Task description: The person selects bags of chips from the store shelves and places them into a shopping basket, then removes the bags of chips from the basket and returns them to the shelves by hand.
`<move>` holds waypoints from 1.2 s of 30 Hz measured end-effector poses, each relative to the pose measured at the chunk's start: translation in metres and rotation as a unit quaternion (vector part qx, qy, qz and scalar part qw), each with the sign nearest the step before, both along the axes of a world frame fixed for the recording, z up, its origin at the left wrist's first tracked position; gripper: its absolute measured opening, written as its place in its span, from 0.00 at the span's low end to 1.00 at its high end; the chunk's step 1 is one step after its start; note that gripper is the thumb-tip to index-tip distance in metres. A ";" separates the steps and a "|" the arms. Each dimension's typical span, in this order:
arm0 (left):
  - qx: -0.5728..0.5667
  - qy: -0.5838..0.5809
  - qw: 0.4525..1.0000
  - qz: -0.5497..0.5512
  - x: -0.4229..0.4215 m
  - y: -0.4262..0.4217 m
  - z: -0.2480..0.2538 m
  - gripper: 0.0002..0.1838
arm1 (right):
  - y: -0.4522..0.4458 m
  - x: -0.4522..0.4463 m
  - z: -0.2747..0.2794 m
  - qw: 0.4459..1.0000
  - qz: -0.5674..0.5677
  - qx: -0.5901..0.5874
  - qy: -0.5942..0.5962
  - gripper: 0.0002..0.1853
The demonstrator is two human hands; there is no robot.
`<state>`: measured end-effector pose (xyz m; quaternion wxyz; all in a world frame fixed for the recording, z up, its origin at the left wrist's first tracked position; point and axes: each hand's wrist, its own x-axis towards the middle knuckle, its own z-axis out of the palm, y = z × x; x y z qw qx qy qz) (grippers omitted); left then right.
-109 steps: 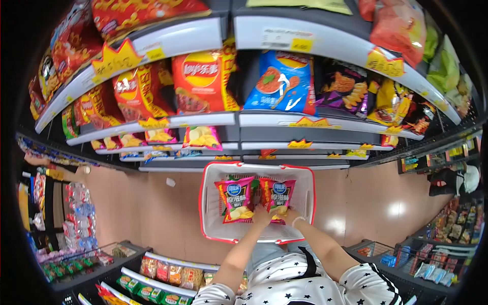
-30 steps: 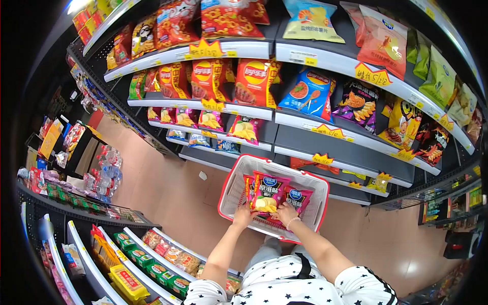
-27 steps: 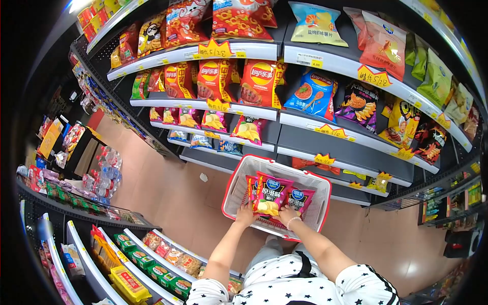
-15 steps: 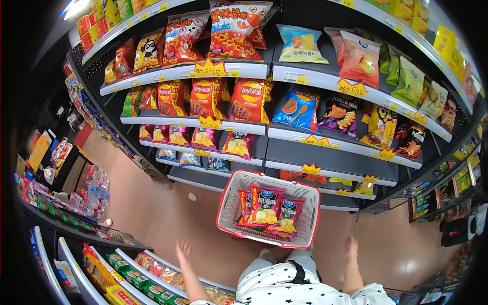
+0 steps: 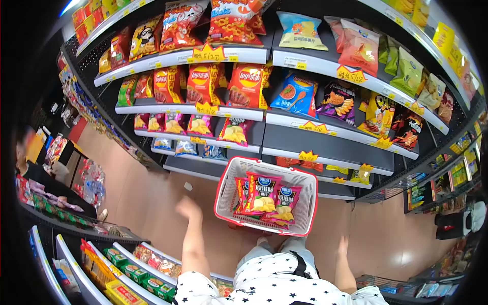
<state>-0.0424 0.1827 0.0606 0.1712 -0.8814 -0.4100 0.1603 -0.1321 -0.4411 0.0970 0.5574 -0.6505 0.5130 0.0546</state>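
Observation:
A white shopping basket (image 5: 310,213) with a red rim stands in front of my legs, against the lower shelves. Inside it are several pink and red potato chip bags (image 5: 264,197) with yellow chips pictured on them. My left hand (image 5: 189,207) is raised to the left of the basket, apart from it. Motion smears its fingers, and no object shows in it. To the right of the basket, low beside my body, my right hand (image 5: 343,247) is seen edge-on with its fingers stretched out, holding nothing.
Ahead stands a curved shelf unit (image 5: 239,55) with several tiers of snack bags. Behind me on the left is a low shelf of green boxes (image 5: 134,272). A person (image 5: 43,180) is at the far left near bundled bottles (image 5: 92,185). Another person (image 5: 460,221) stands far right.
My left hand has swung up and forward, and its fingers have blurred. My right hand has turned edge-on. The view has shifted slightly, and a person has come into view at the left.

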 end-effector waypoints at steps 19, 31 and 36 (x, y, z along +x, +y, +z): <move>0.229 -0.013 0.667 -0.709 0.121 -0.291 0.160 0.23 | 0.245 0.135 0.190 0.613 0.644 -0.114 -0.443 0.16; 0.106 -0.078 0.727 -0.674 0.075 -0.245 0.102 0.24 | 0.272 0.149 0.161 0.572 0.765 -0.012 -0.297 0.22; 0.076 -0.093 0.743 -0.658 0.073 -0.232 0.094 0.24 | 0.292 0.140 0.185 0.485 0.775 0.103 -0.392 0.23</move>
